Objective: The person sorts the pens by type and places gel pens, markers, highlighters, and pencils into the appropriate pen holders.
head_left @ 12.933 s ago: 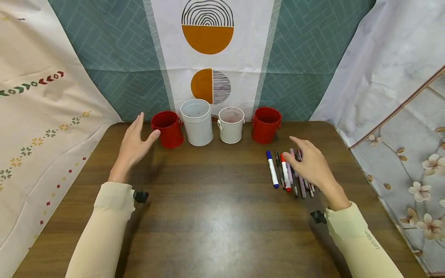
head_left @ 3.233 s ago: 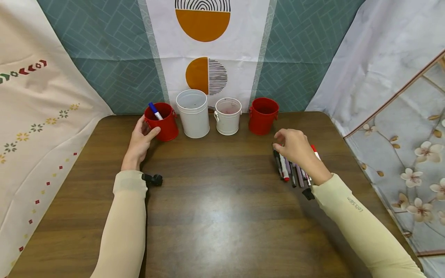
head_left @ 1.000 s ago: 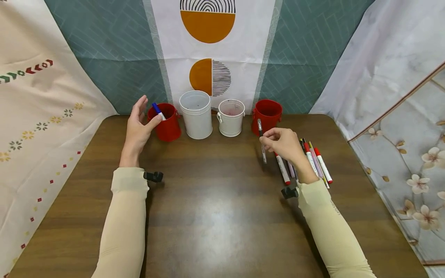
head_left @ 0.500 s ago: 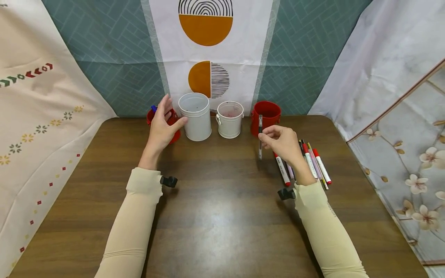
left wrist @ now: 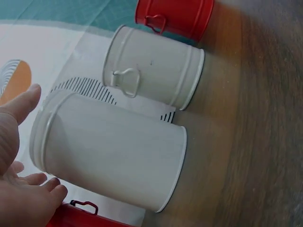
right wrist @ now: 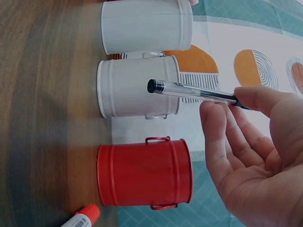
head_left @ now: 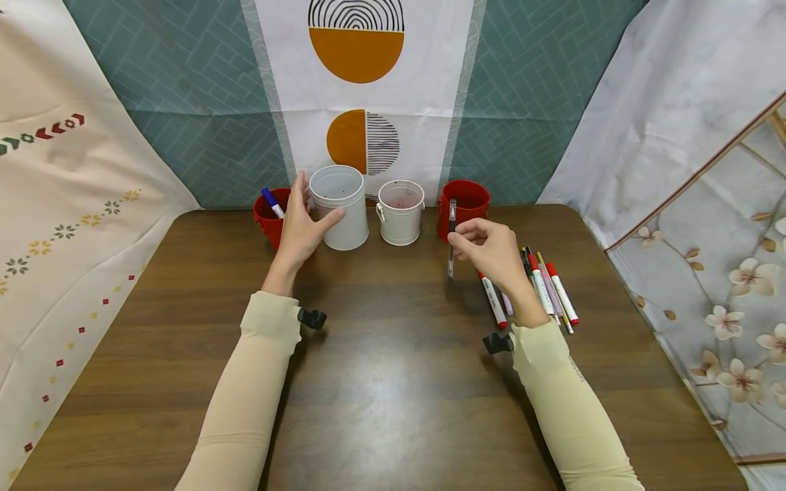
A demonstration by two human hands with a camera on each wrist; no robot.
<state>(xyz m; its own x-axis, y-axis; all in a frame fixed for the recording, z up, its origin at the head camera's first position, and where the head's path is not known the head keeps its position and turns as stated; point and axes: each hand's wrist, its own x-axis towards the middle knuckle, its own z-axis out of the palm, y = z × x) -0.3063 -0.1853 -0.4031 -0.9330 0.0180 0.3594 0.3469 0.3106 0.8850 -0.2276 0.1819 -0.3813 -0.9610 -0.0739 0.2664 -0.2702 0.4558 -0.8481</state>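
Observation:
My left hand (head_left: 297, 232) is at the tall white bucket (head_left: 346, 221), thumb in front and fingers along its left side. In the left wrist view the fingers lie beside its rim; whether they touch it I cannot tell. My right hand (head_left: 491, 249) pinches a clear-barrelled pen (right wrist: 194, 92) between thumb and fingers. In the head view the pen stands nearly upright, in front of the right-hand red bucket (right wrist: 144, 172). A blue-capped marker (head_left: 271, 203) leans inside the left-hand red bucket (head_left: 264, 221), which my left hand partly covers.
Between the tall white bucket and the right red one stands a smaller white bucket (head_left: 400, 221). A red-capped marker (head_left: 493, 300) and several other pens and markers (head_left: 542, 283) lie on the wooden table (head_left: 393, 382), partly hidden by my right wrist. Fabric hangs behind the buckets.
The blue marker went from the table into the left red bucket. My right hand has lifted the pen and turned it more upright. My left hand moved right, to the tall white bucket.

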